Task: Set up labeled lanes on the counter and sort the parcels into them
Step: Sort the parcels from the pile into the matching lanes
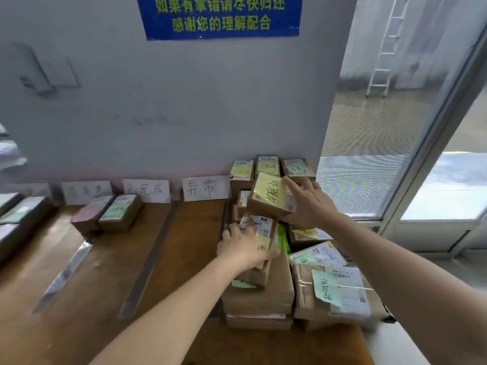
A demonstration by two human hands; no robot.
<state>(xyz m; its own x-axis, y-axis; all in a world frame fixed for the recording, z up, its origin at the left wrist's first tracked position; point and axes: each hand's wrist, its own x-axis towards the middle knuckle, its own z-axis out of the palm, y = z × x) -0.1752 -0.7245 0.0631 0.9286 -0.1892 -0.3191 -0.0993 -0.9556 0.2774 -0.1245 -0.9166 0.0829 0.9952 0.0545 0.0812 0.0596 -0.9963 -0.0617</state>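
Note:
My right hand (309, 204) holds a small brown parcel (268, 197) with a yellow sticky note, raised above the parcel pile at the counter's right end. My left hand (246, 245) grips another brown parcel (259, 248) with a white shipping label, lying on top of that pile. White paper lane labels (205, 187) lean against the wall, with dark tape strips (150, 256) marking lanes on the wooden counter (110, 272). Two parcels (108, 213) lie in a left lane.
Several more brown parcels with green and yellow notes (326, 287) are stacked at the right, some against the wall (267, 167). Flat parcels (15, 214) lie at the far left. A glass door (395, 127) stands to the right, a blue sign (221, 17) above.

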